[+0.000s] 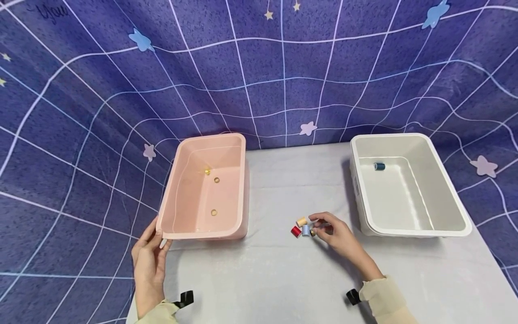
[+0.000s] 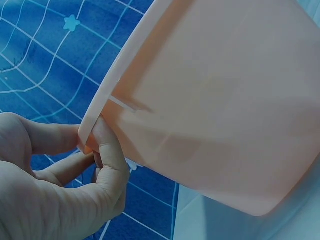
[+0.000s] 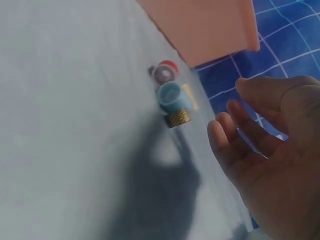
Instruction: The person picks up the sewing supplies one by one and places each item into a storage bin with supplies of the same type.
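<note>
My left hand (image 1: 149, 263) pinches the near left corner of the pink bin (image 1: 243, 189); the left wrist view has thumb and fingers on either side of its rim (image 2: 107, 92). Above the table my right hand (image 1: 337, 236) hovers with fingers parted and nothing between them. Beside its fingertips lies a small gold knurled piece (image 3: 178, 118) like a thimble. It sits against a light blue thread spool (image 1: 305, 231). A red spool (image 1: 296, 231) and a yellow spool (image 1: 301, 222) complete the cluster. Several gold thimble-like pieces (image 1: 214, 212) lie inside the pink bin.
A white bin (image 1: 408, 233) stands at the right with a dark teal spool (image 1: 379, 166) on its floor. Behind the grey-white table (image 1: 259, 288) hangs a blue-purple grid-patterned cloth (image 1: 259, 67), which also runs along the left side.
</note>
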`<state>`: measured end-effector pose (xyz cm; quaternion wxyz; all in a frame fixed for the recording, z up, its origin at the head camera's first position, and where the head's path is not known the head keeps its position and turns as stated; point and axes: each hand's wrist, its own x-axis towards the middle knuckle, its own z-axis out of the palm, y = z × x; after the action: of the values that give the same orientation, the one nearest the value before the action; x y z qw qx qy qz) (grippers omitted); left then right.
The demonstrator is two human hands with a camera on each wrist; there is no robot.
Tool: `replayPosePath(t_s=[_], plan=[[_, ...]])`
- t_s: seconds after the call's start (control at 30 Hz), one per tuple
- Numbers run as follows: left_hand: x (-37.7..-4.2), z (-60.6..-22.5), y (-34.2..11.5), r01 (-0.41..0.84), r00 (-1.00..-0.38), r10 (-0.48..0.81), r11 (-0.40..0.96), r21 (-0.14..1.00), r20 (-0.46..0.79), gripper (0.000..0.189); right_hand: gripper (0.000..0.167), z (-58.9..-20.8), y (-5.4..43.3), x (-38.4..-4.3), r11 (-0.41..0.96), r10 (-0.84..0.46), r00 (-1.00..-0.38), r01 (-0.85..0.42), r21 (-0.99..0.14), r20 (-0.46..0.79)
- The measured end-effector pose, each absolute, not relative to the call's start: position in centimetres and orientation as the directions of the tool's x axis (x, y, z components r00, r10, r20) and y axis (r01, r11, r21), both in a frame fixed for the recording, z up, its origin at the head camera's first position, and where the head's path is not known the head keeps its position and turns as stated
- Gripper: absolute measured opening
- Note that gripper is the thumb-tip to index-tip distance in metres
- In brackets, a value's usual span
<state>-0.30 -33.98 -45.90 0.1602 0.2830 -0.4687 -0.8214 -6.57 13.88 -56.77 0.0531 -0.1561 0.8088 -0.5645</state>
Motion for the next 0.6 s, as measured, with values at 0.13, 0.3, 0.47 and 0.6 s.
replayPosePath(t_s=[0.13, 0.3, 0.47, 0.6], plan=[[-0.3, -45.9, -34.0, 0.001, -0.794, -0.524, -0.507, 0.862, -0.307, 0.050, 0.037, -57.6, 14.2, -6.2, 0.337, -0.325, -0.943, -0.190, -0.922, 0.076], [-0.3, -46.0, -34.0, 0.005, -0.794, -0.526, -0.509, 0.861, -0.306, 0.050, 0.038, -58.4, 14.1, -6.0, 0.361, -0.308, -0.950, -0.171, -0.917, 0.056], [-0.3, -46.1, -34.0, 0.000, -0.788, -0.532, -0.504, 0.864, -0.311, 0.050, 0.038, -59.1, 14.1, -6.0, 0.379, -0.294, -0.955, -0.161, -0.911, 0.046], [-0.3, -46.2, -34.0, 0.006, -0.791, -0.532, -0.503, 0.864, -0.304, 0.049, 0.038, -59.3, 14.0, -6.0, 0.388, -0.306, -0.950, -0.179, -0.904, 0.057]])
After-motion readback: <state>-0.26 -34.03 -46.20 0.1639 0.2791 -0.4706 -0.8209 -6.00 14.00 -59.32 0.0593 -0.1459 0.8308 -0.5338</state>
